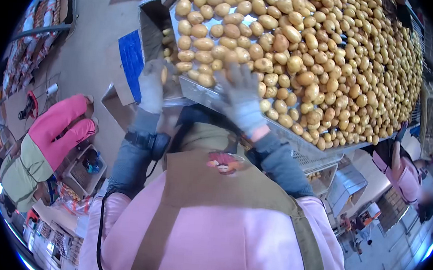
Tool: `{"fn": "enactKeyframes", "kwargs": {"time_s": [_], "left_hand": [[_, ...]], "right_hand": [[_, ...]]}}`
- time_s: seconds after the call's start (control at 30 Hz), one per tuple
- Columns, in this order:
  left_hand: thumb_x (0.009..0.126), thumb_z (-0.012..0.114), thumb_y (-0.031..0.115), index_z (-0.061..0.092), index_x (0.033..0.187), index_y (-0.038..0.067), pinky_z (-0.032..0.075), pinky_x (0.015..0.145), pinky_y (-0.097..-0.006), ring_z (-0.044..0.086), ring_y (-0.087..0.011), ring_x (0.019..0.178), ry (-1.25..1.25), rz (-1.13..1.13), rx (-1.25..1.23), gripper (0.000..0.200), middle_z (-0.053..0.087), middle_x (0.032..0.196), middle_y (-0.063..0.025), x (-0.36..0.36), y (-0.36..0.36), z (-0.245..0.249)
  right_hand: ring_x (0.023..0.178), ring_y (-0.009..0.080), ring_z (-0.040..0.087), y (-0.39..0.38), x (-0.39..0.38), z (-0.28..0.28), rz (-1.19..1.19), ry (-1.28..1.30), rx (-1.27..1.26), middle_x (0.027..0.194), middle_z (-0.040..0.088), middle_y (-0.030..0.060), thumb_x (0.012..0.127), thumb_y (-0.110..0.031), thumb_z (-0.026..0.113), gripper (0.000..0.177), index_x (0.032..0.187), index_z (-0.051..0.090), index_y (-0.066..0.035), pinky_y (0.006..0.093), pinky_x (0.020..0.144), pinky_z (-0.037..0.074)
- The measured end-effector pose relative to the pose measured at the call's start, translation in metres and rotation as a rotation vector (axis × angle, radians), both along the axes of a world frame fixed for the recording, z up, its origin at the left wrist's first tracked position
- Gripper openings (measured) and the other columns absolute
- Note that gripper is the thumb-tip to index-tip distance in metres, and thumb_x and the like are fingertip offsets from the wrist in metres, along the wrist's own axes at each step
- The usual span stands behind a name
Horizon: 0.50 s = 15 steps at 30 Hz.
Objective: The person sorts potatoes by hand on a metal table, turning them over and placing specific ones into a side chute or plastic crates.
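Note:
Many yellow-skinned potatoes (294, 35) cover a metal sorting table (199, 92) in front of me. My left hand (152, 90), in a pale grey glove, is beside the table's left corner, above an open cardboard box (151, 22). A potato (164, 75) shows between its thumb and fingers, which look closed around it, though slightly blurred. My right hand (242, 99), gloved too, reaches over the table's near edge with fingers spread. Its fingertips lie against potatoes at the front of the pile, and motion smears them a little.
A blue taped flap (130, 61) belongs to the cardboard on the left. Under the table's near side stands a plastic crate (319, 175). A person in pink trousers (58, 129) bends over at left, near a bin (80, 175); another person (400, 168) works at right. Filled sacks (38, 27) are stacked upper left.

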<state>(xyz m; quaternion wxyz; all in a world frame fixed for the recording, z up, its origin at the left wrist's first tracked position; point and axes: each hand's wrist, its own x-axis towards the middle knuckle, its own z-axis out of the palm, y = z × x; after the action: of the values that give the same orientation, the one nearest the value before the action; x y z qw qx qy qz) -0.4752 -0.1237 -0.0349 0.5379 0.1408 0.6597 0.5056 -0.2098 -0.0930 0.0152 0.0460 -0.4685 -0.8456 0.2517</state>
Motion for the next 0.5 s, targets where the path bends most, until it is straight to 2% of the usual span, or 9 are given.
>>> {"fn": "enactKeyframes", "kwargs": {"time_s": [0.13, 0.17, 0.23, 0.3, 0.33, 0.37, 0.43, 0.47, 0.5], "left_hand": [[0.098, 0.06, 0.018, 0.058, 0.134, -0.004, 0.045, 0.104, -0.0314, 0.057, -0.0236, 0.123, 0.448, -0.228, 0.23, 0.042, 0.063, 0.129, -0.0167, -0.006, 0.034, -0.021], [0.095, 0.06, 0.015, 0.059, 0.135, -0.003, 0.044, 0.105, -0.0306, 0.056, -0.0233, 0.126, 0.417, -0.265, 0.208, 0.043, 0.061, 0.134, -0.0159, -0.012, 0.044, -0.025], [0.088, 0.058, 0.005, 0.064, 0.134, 0.003, 0.045, 0.104, -0.0279, 0.054, -0.0214, 0.129, 0.24, -0.293, 0.121, 0.046, 0.057, 0.145, -0.0124, -0.024, 0.062, -0.028], [0.087, 0.067, 0.027, 0.055, 0.145, 0.009, 0.044, 0.101, -0.0288, 0.051, -0.0182, 0.131, 0.117, -0.319, -0.003, 0.062, 0.055, 0.144, -0.0046, -0.03, 0.074, -0.013], [0.09, 0.067, 0.03, 0.055, 0.146, 0.009, 0.044, 0.103, -0.0323, 0.05, -0.0185, 0.131, 0.078, -0.316, 0.013, 0.061, 0.054, 0.145, -0.0056, -0.033, 0.078, -0.011], [0.093, 0.067, 0.033, 0.054, 0.146, 0.009, 0.044, 0.104, -0.0358, 0.05, -0.0188, 0.131, 0.043, -0.317, 0.032, 0.06, 0.053, 0.146, -0.0066, -0.036, 0.083, -0.015], [0.095, 0.067, 0.034, 0.055, 0.144, 0.008, 0.045, 0.104, -0.0359, 0.053, -0.0194, 0.129, 0.14, -0.315, -0.001, 0.057, 0.056, 0.141, -0.0085, -0.029, 0.093, -0.03], [0.096, 0.068, 0.034, 0.055, 0.143, 0.007, 0.046, 0.103, -0.0359, 0.054, -0.0197, 0.127, 0.189, -0.311, -0.012, 0.055, 0.058, 0.139, -0.0095, -0.026, 0.096, -0.037], [0.097, 0.068, 0.032, 0.056, 0.141, 0.006, 0.046, 0.103, -0.0354, 0.056, -0.0201, 0.126, 0.279, -0.351, -0.02, 0.053, 0.06, 0.137, -0.0105, -0.022, 0.096, -0.043]], "right_hand": [[0.144, 0.0536, 0.025, 0.032, -0.041, -0.034, 0.025, -0.028, 0.291, 0.152, 0.045, 0.0066, 0.081, -0.061, 0.07, 0.058, 0.132, 0.063, -0.034, 0.0674, 0.114, 0.023], [0.142, 0.052, 0.028, 0.051, -0.046, -0.044, 0.039, 0.002, 0.324, 0.152, 0.045, 0.0062, 0.082, -0.058, 0.069, 0.055, 0.131, 0.064, -0.034, 0.0673, 0.114, 0.022], [0.135, 0.0433, 0.037, 0.1, -0.047, -0.064, 0.042, 0.022, 0.554, 0.145, 0.049, 0.0074, 0.085, -0.045, 0.069, 0.046, 0.128, 0.065, -0.03, 0.0598, 0.111, 0.03], [0.132, 0.0403, 0.043, 0.159, -0.048, -0.071, -0.018, 0.172, 0.57, 0.142, 0.052, 0.0095, 0.087, -0.037, 0.069, 0.042, 0.128, 0.065, -0.026, 0.0564, 0.106, 0.036], [0.13, 0.0389, 0.046, 0.186, -0.049, -0.074, -0.082, 0.115, 0.647, 0.139, 0.055, 0.0096, 0.09, -0.039, 0.067, 0.039, 0.127, 0.066, -0.025, 0.0549, 0.103, 0.038], [0.131, 0.0386, 0.046, 0.208, -0.051, -0.066, -0.135, -0.016, 0.618, 0.139, 0.055, 0.0096, 0.091, -0.043, 0.066, 0.042, 0.128, 0.065, -0.025, 0.054, 0.102, 0.039], [0.136, 0.0345, 0.046, 0.234, -0.054, -0.064, -0.179, 0.062, 0.317, 0.146, 0.055, 0.0105, 0.094, -0.04, 0.058, 0.049, 0.136, 0.061, -0.015, 0.0493, 0.115, 0.033], [0.138, 0.0352, 0.043, 0.229, -0.058, -0.066, -0.165, 0.062, 0.295, 0.145, 0.056, 0.0103, 0.095, -0.041, 0.057, 0.047, 0.133, 0.063, -0.014, 0.0455, 0.114, 0.034], [0.13, 0.037, 0.046, 0.218, -0.06, -0.073, -0.073, 0.083, 0.282, 0.137, 0.055, 0.0106, 0.091, -0.046, 0.065, 0.045, 0.13, 0.064, -0.024, 0.0529, 0.1, 0.041]]}}
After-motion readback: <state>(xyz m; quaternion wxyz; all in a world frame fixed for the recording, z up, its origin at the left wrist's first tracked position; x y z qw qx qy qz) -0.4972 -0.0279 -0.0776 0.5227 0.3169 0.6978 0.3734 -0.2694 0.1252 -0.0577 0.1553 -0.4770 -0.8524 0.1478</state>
